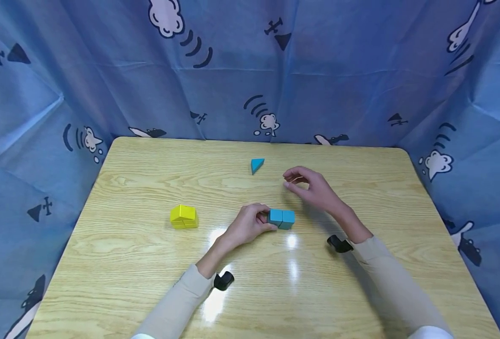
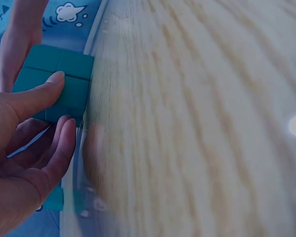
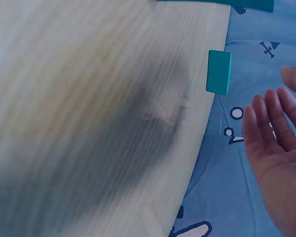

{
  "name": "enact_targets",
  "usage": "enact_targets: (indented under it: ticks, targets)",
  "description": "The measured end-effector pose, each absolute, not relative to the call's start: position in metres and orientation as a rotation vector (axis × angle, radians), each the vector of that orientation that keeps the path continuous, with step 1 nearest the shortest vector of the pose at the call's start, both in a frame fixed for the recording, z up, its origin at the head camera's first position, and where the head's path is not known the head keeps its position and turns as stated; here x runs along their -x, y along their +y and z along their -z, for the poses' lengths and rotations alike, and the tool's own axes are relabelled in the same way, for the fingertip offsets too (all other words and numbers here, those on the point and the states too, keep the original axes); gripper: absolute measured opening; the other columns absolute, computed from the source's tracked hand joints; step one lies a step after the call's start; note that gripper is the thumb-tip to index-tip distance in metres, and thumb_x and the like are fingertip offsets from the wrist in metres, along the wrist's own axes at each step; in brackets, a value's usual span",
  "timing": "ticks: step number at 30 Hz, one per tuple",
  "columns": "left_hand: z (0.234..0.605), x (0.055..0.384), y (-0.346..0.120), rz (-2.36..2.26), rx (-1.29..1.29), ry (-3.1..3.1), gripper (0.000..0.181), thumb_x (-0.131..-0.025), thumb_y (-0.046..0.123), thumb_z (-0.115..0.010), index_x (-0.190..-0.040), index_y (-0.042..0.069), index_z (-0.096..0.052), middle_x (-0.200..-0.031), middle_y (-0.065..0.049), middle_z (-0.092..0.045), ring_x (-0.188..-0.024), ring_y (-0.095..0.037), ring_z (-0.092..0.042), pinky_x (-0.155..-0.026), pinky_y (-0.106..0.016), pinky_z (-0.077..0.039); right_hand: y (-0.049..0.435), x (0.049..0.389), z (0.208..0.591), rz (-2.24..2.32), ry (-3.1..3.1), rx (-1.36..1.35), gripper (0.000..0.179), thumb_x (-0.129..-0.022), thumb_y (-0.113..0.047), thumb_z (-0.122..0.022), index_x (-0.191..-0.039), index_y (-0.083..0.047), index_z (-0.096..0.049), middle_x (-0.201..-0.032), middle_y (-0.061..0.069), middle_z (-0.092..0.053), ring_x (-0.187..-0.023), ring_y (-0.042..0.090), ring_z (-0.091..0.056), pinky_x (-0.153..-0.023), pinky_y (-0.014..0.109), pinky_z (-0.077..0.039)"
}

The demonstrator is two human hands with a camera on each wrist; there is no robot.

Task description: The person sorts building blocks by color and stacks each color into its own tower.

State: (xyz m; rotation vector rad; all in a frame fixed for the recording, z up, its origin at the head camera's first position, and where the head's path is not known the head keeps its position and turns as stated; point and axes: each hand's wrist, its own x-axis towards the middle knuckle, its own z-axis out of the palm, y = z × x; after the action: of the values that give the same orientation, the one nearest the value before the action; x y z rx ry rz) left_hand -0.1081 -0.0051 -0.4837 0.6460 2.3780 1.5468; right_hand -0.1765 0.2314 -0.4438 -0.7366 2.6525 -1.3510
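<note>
Several blue blocks (image 1: 281, 219) stand pressed together as a small squared stack near the middle of the table. My left hand (image 1: 250, 221) holds the stack at its left end; the left wrist view shows the thumb laid on the face of the blue blocks (image 2: 64, 96) and curled fingers at their edge. Right of and beyond the stack, my right hand (image 1: 311, 186) hovers with loosely bent fingers and nothing in them. A blue triangular block (image 1: 256, 165) lies farther back, left of the right hand; its side shows in the right wrist view.
A small stack of yellow blocks (image 1: 184, 217) with a peaked top stands to the left of my left hand. The wooden table (image 1: 127, 263) ends at a blue patterned curtain (image 1: 233, 94) at the back and sides.
</note>
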Motion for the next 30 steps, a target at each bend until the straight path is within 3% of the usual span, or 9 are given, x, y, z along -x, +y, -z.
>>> enact_targets:
  ticks: [15,30]
  targets:
    - [0.483,0.108,-0.005,-1.542,-0.641,2.387,0.035,-0.083,0.005,-0.087,-0.111,-0.007,-0.071,-0.089,-0.009,-0.067,-0.07,-0.007,-0.061,-0.062,-0.016,-0.052,0.209,0.222,0.447,1.249,2.651,0.804,0.028,-0.102,-0.014,-0.067,-0.125,0.003,-0.064,-0.123,0.023,-0.065,-0.11,0.031,-0.064,-0.098,0.05,-0.051]
    - [0.484,0.108,-0.005,-1.516,-0.618,2.407,0.036,-0.083,0.007,-0.087,-0.113,-0.006,-0.071,-0.09,-0.008,-0.067,-0.073,-0.009,-0.061,-0.066,-0.018,-0.052,0.179,0.26,0.457,0.991,2.682,0.83,0.038,-0.102,-0.017,-0.067,-0.134,0.001,-0.059,-0.132,0.017,-0.06,-0.125,0.036,-0.054,-0.107,0.049,-0.044]
